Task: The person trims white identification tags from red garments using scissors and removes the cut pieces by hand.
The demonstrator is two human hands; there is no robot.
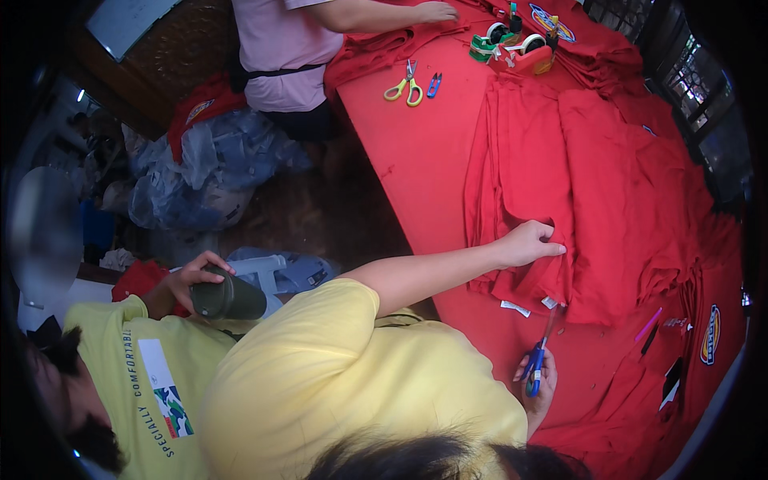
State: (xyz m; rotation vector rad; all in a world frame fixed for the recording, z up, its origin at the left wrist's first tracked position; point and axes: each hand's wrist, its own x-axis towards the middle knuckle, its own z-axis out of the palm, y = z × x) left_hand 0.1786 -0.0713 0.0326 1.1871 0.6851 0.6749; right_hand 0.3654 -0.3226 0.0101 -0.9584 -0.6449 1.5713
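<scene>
My left hand point(531, 243) is closed on the hem of a red garment point(520, 160), thumb and fingers pinching the cloth. That garment lies folded in layers with other red garments point(616, 216) on the red-covered table point(424, 152). My right hand point(544, 388) grips scissors point(535, 364) by their blue handles. Their blades point away from me, close to a small white label point(550, 302) below my left hand. Another white label point(516, 308) sticks out from under the cloth to its left. Whether the blades touch anything is hard to tell.
Yellow-handled scissors point(406, 84), blue thread snips point(434, 85) and tape dispensers point(524, 58) lie farther up the table. A person in pink point(288, 56) stands there. At left, another person point(172, 376) holds a dark green tumbler point(232, 297). Stuffed plastic bags point(208, 176) are beyond.
</scene>
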